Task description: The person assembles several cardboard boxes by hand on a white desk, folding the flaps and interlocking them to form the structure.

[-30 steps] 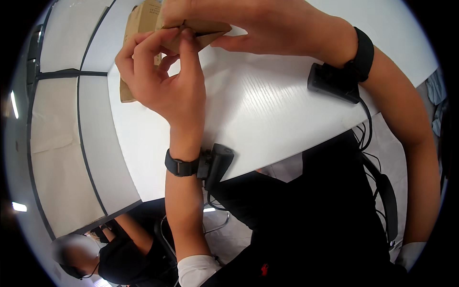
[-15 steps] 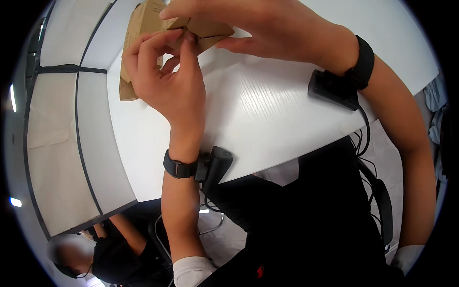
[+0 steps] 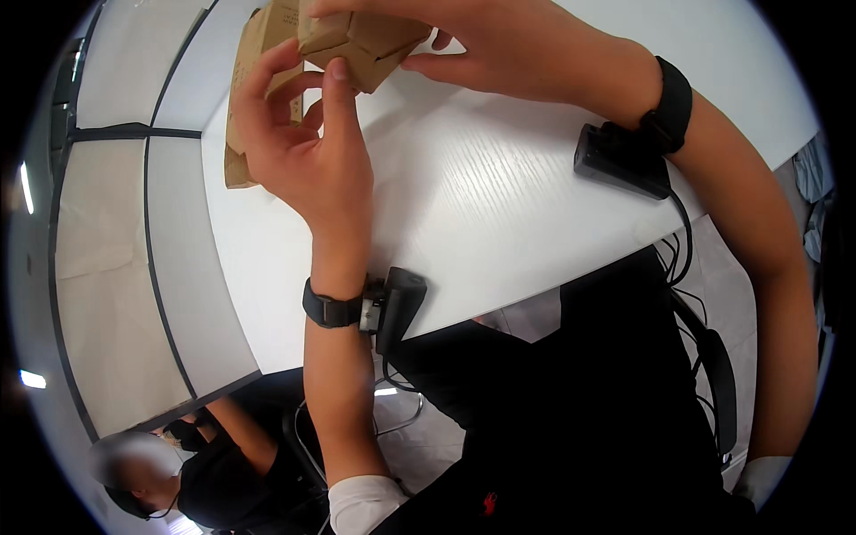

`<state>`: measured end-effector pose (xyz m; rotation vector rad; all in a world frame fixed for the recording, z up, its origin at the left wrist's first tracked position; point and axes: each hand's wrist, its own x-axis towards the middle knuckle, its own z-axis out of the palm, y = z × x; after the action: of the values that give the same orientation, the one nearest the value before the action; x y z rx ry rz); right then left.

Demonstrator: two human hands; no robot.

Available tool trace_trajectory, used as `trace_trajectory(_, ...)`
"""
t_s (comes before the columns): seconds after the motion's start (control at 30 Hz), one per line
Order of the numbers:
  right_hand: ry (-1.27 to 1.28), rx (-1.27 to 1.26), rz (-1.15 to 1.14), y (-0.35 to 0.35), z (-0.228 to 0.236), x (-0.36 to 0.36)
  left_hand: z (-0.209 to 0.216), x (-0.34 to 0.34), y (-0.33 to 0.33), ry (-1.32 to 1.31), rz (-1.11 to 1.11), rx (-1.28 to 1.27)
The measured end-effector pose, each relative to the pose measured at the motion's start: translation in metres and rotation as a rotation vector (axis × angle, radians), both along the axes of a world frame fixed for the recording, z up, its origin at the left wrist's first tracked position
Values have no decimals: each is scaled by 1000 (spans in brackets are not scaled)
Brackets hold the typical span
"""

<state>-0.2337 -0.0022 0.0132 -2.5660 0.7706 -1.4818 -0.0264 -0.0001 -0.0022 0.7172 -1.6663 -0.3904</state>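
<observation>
A small brown cardboard box (image 3: pixel 357 49) is held up at the top of the view, cut off by the upper edge. Its end flaps are folded together, and the seams between them show. My right hand (image 3: pixel 499 45) grips the box from above and the right, thumb at its right side. The left hand (image 3: pixel 308 147) is at the lower left of the same box. Its thumb presses on the flaps and its index finger meets the box's left edge, while the other fingers curl loosely. Another brown cardboard box (image 3: pixel 239 165) stands on the table behind my left fingers, partly hidden.
The white table (image 3: pixel 481 196) reaches toward my body. Grey-white partition panels (image 3: pixel 192 232) border its left side. Black devices are strapped to both wrists, and a cable (image 3: pixel 685 241) hangs from the right one. A co-worker (image 3: pixel 223 473) is at the lower left, beyond the panels.
My left fingers have come out from among the box flaps, and the hand has spread slightly. The box end now looks more closed and faces me more fully.
</observation>
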Motion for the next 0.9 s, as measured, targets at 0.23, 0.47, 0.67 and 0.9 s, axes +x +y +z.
trace_trajectory(0.23, -48, 170, -271, -8, -7, -10, 14, 30, -22, -553, 223, -250)
trace_trajectory(0.47, 125, 516, -506, -14, -14, -20, 3, 94, -54, -707, 985, 281)
trace_trajectory(0.67, 140, 211, -770, -3, -12, -18, 15, 83, -45, -492, 918, 544)
trace_trajectory(0.9, -81, -536, -385, -19, 13, -6, 25, 87, -43, 194, 507, 353)
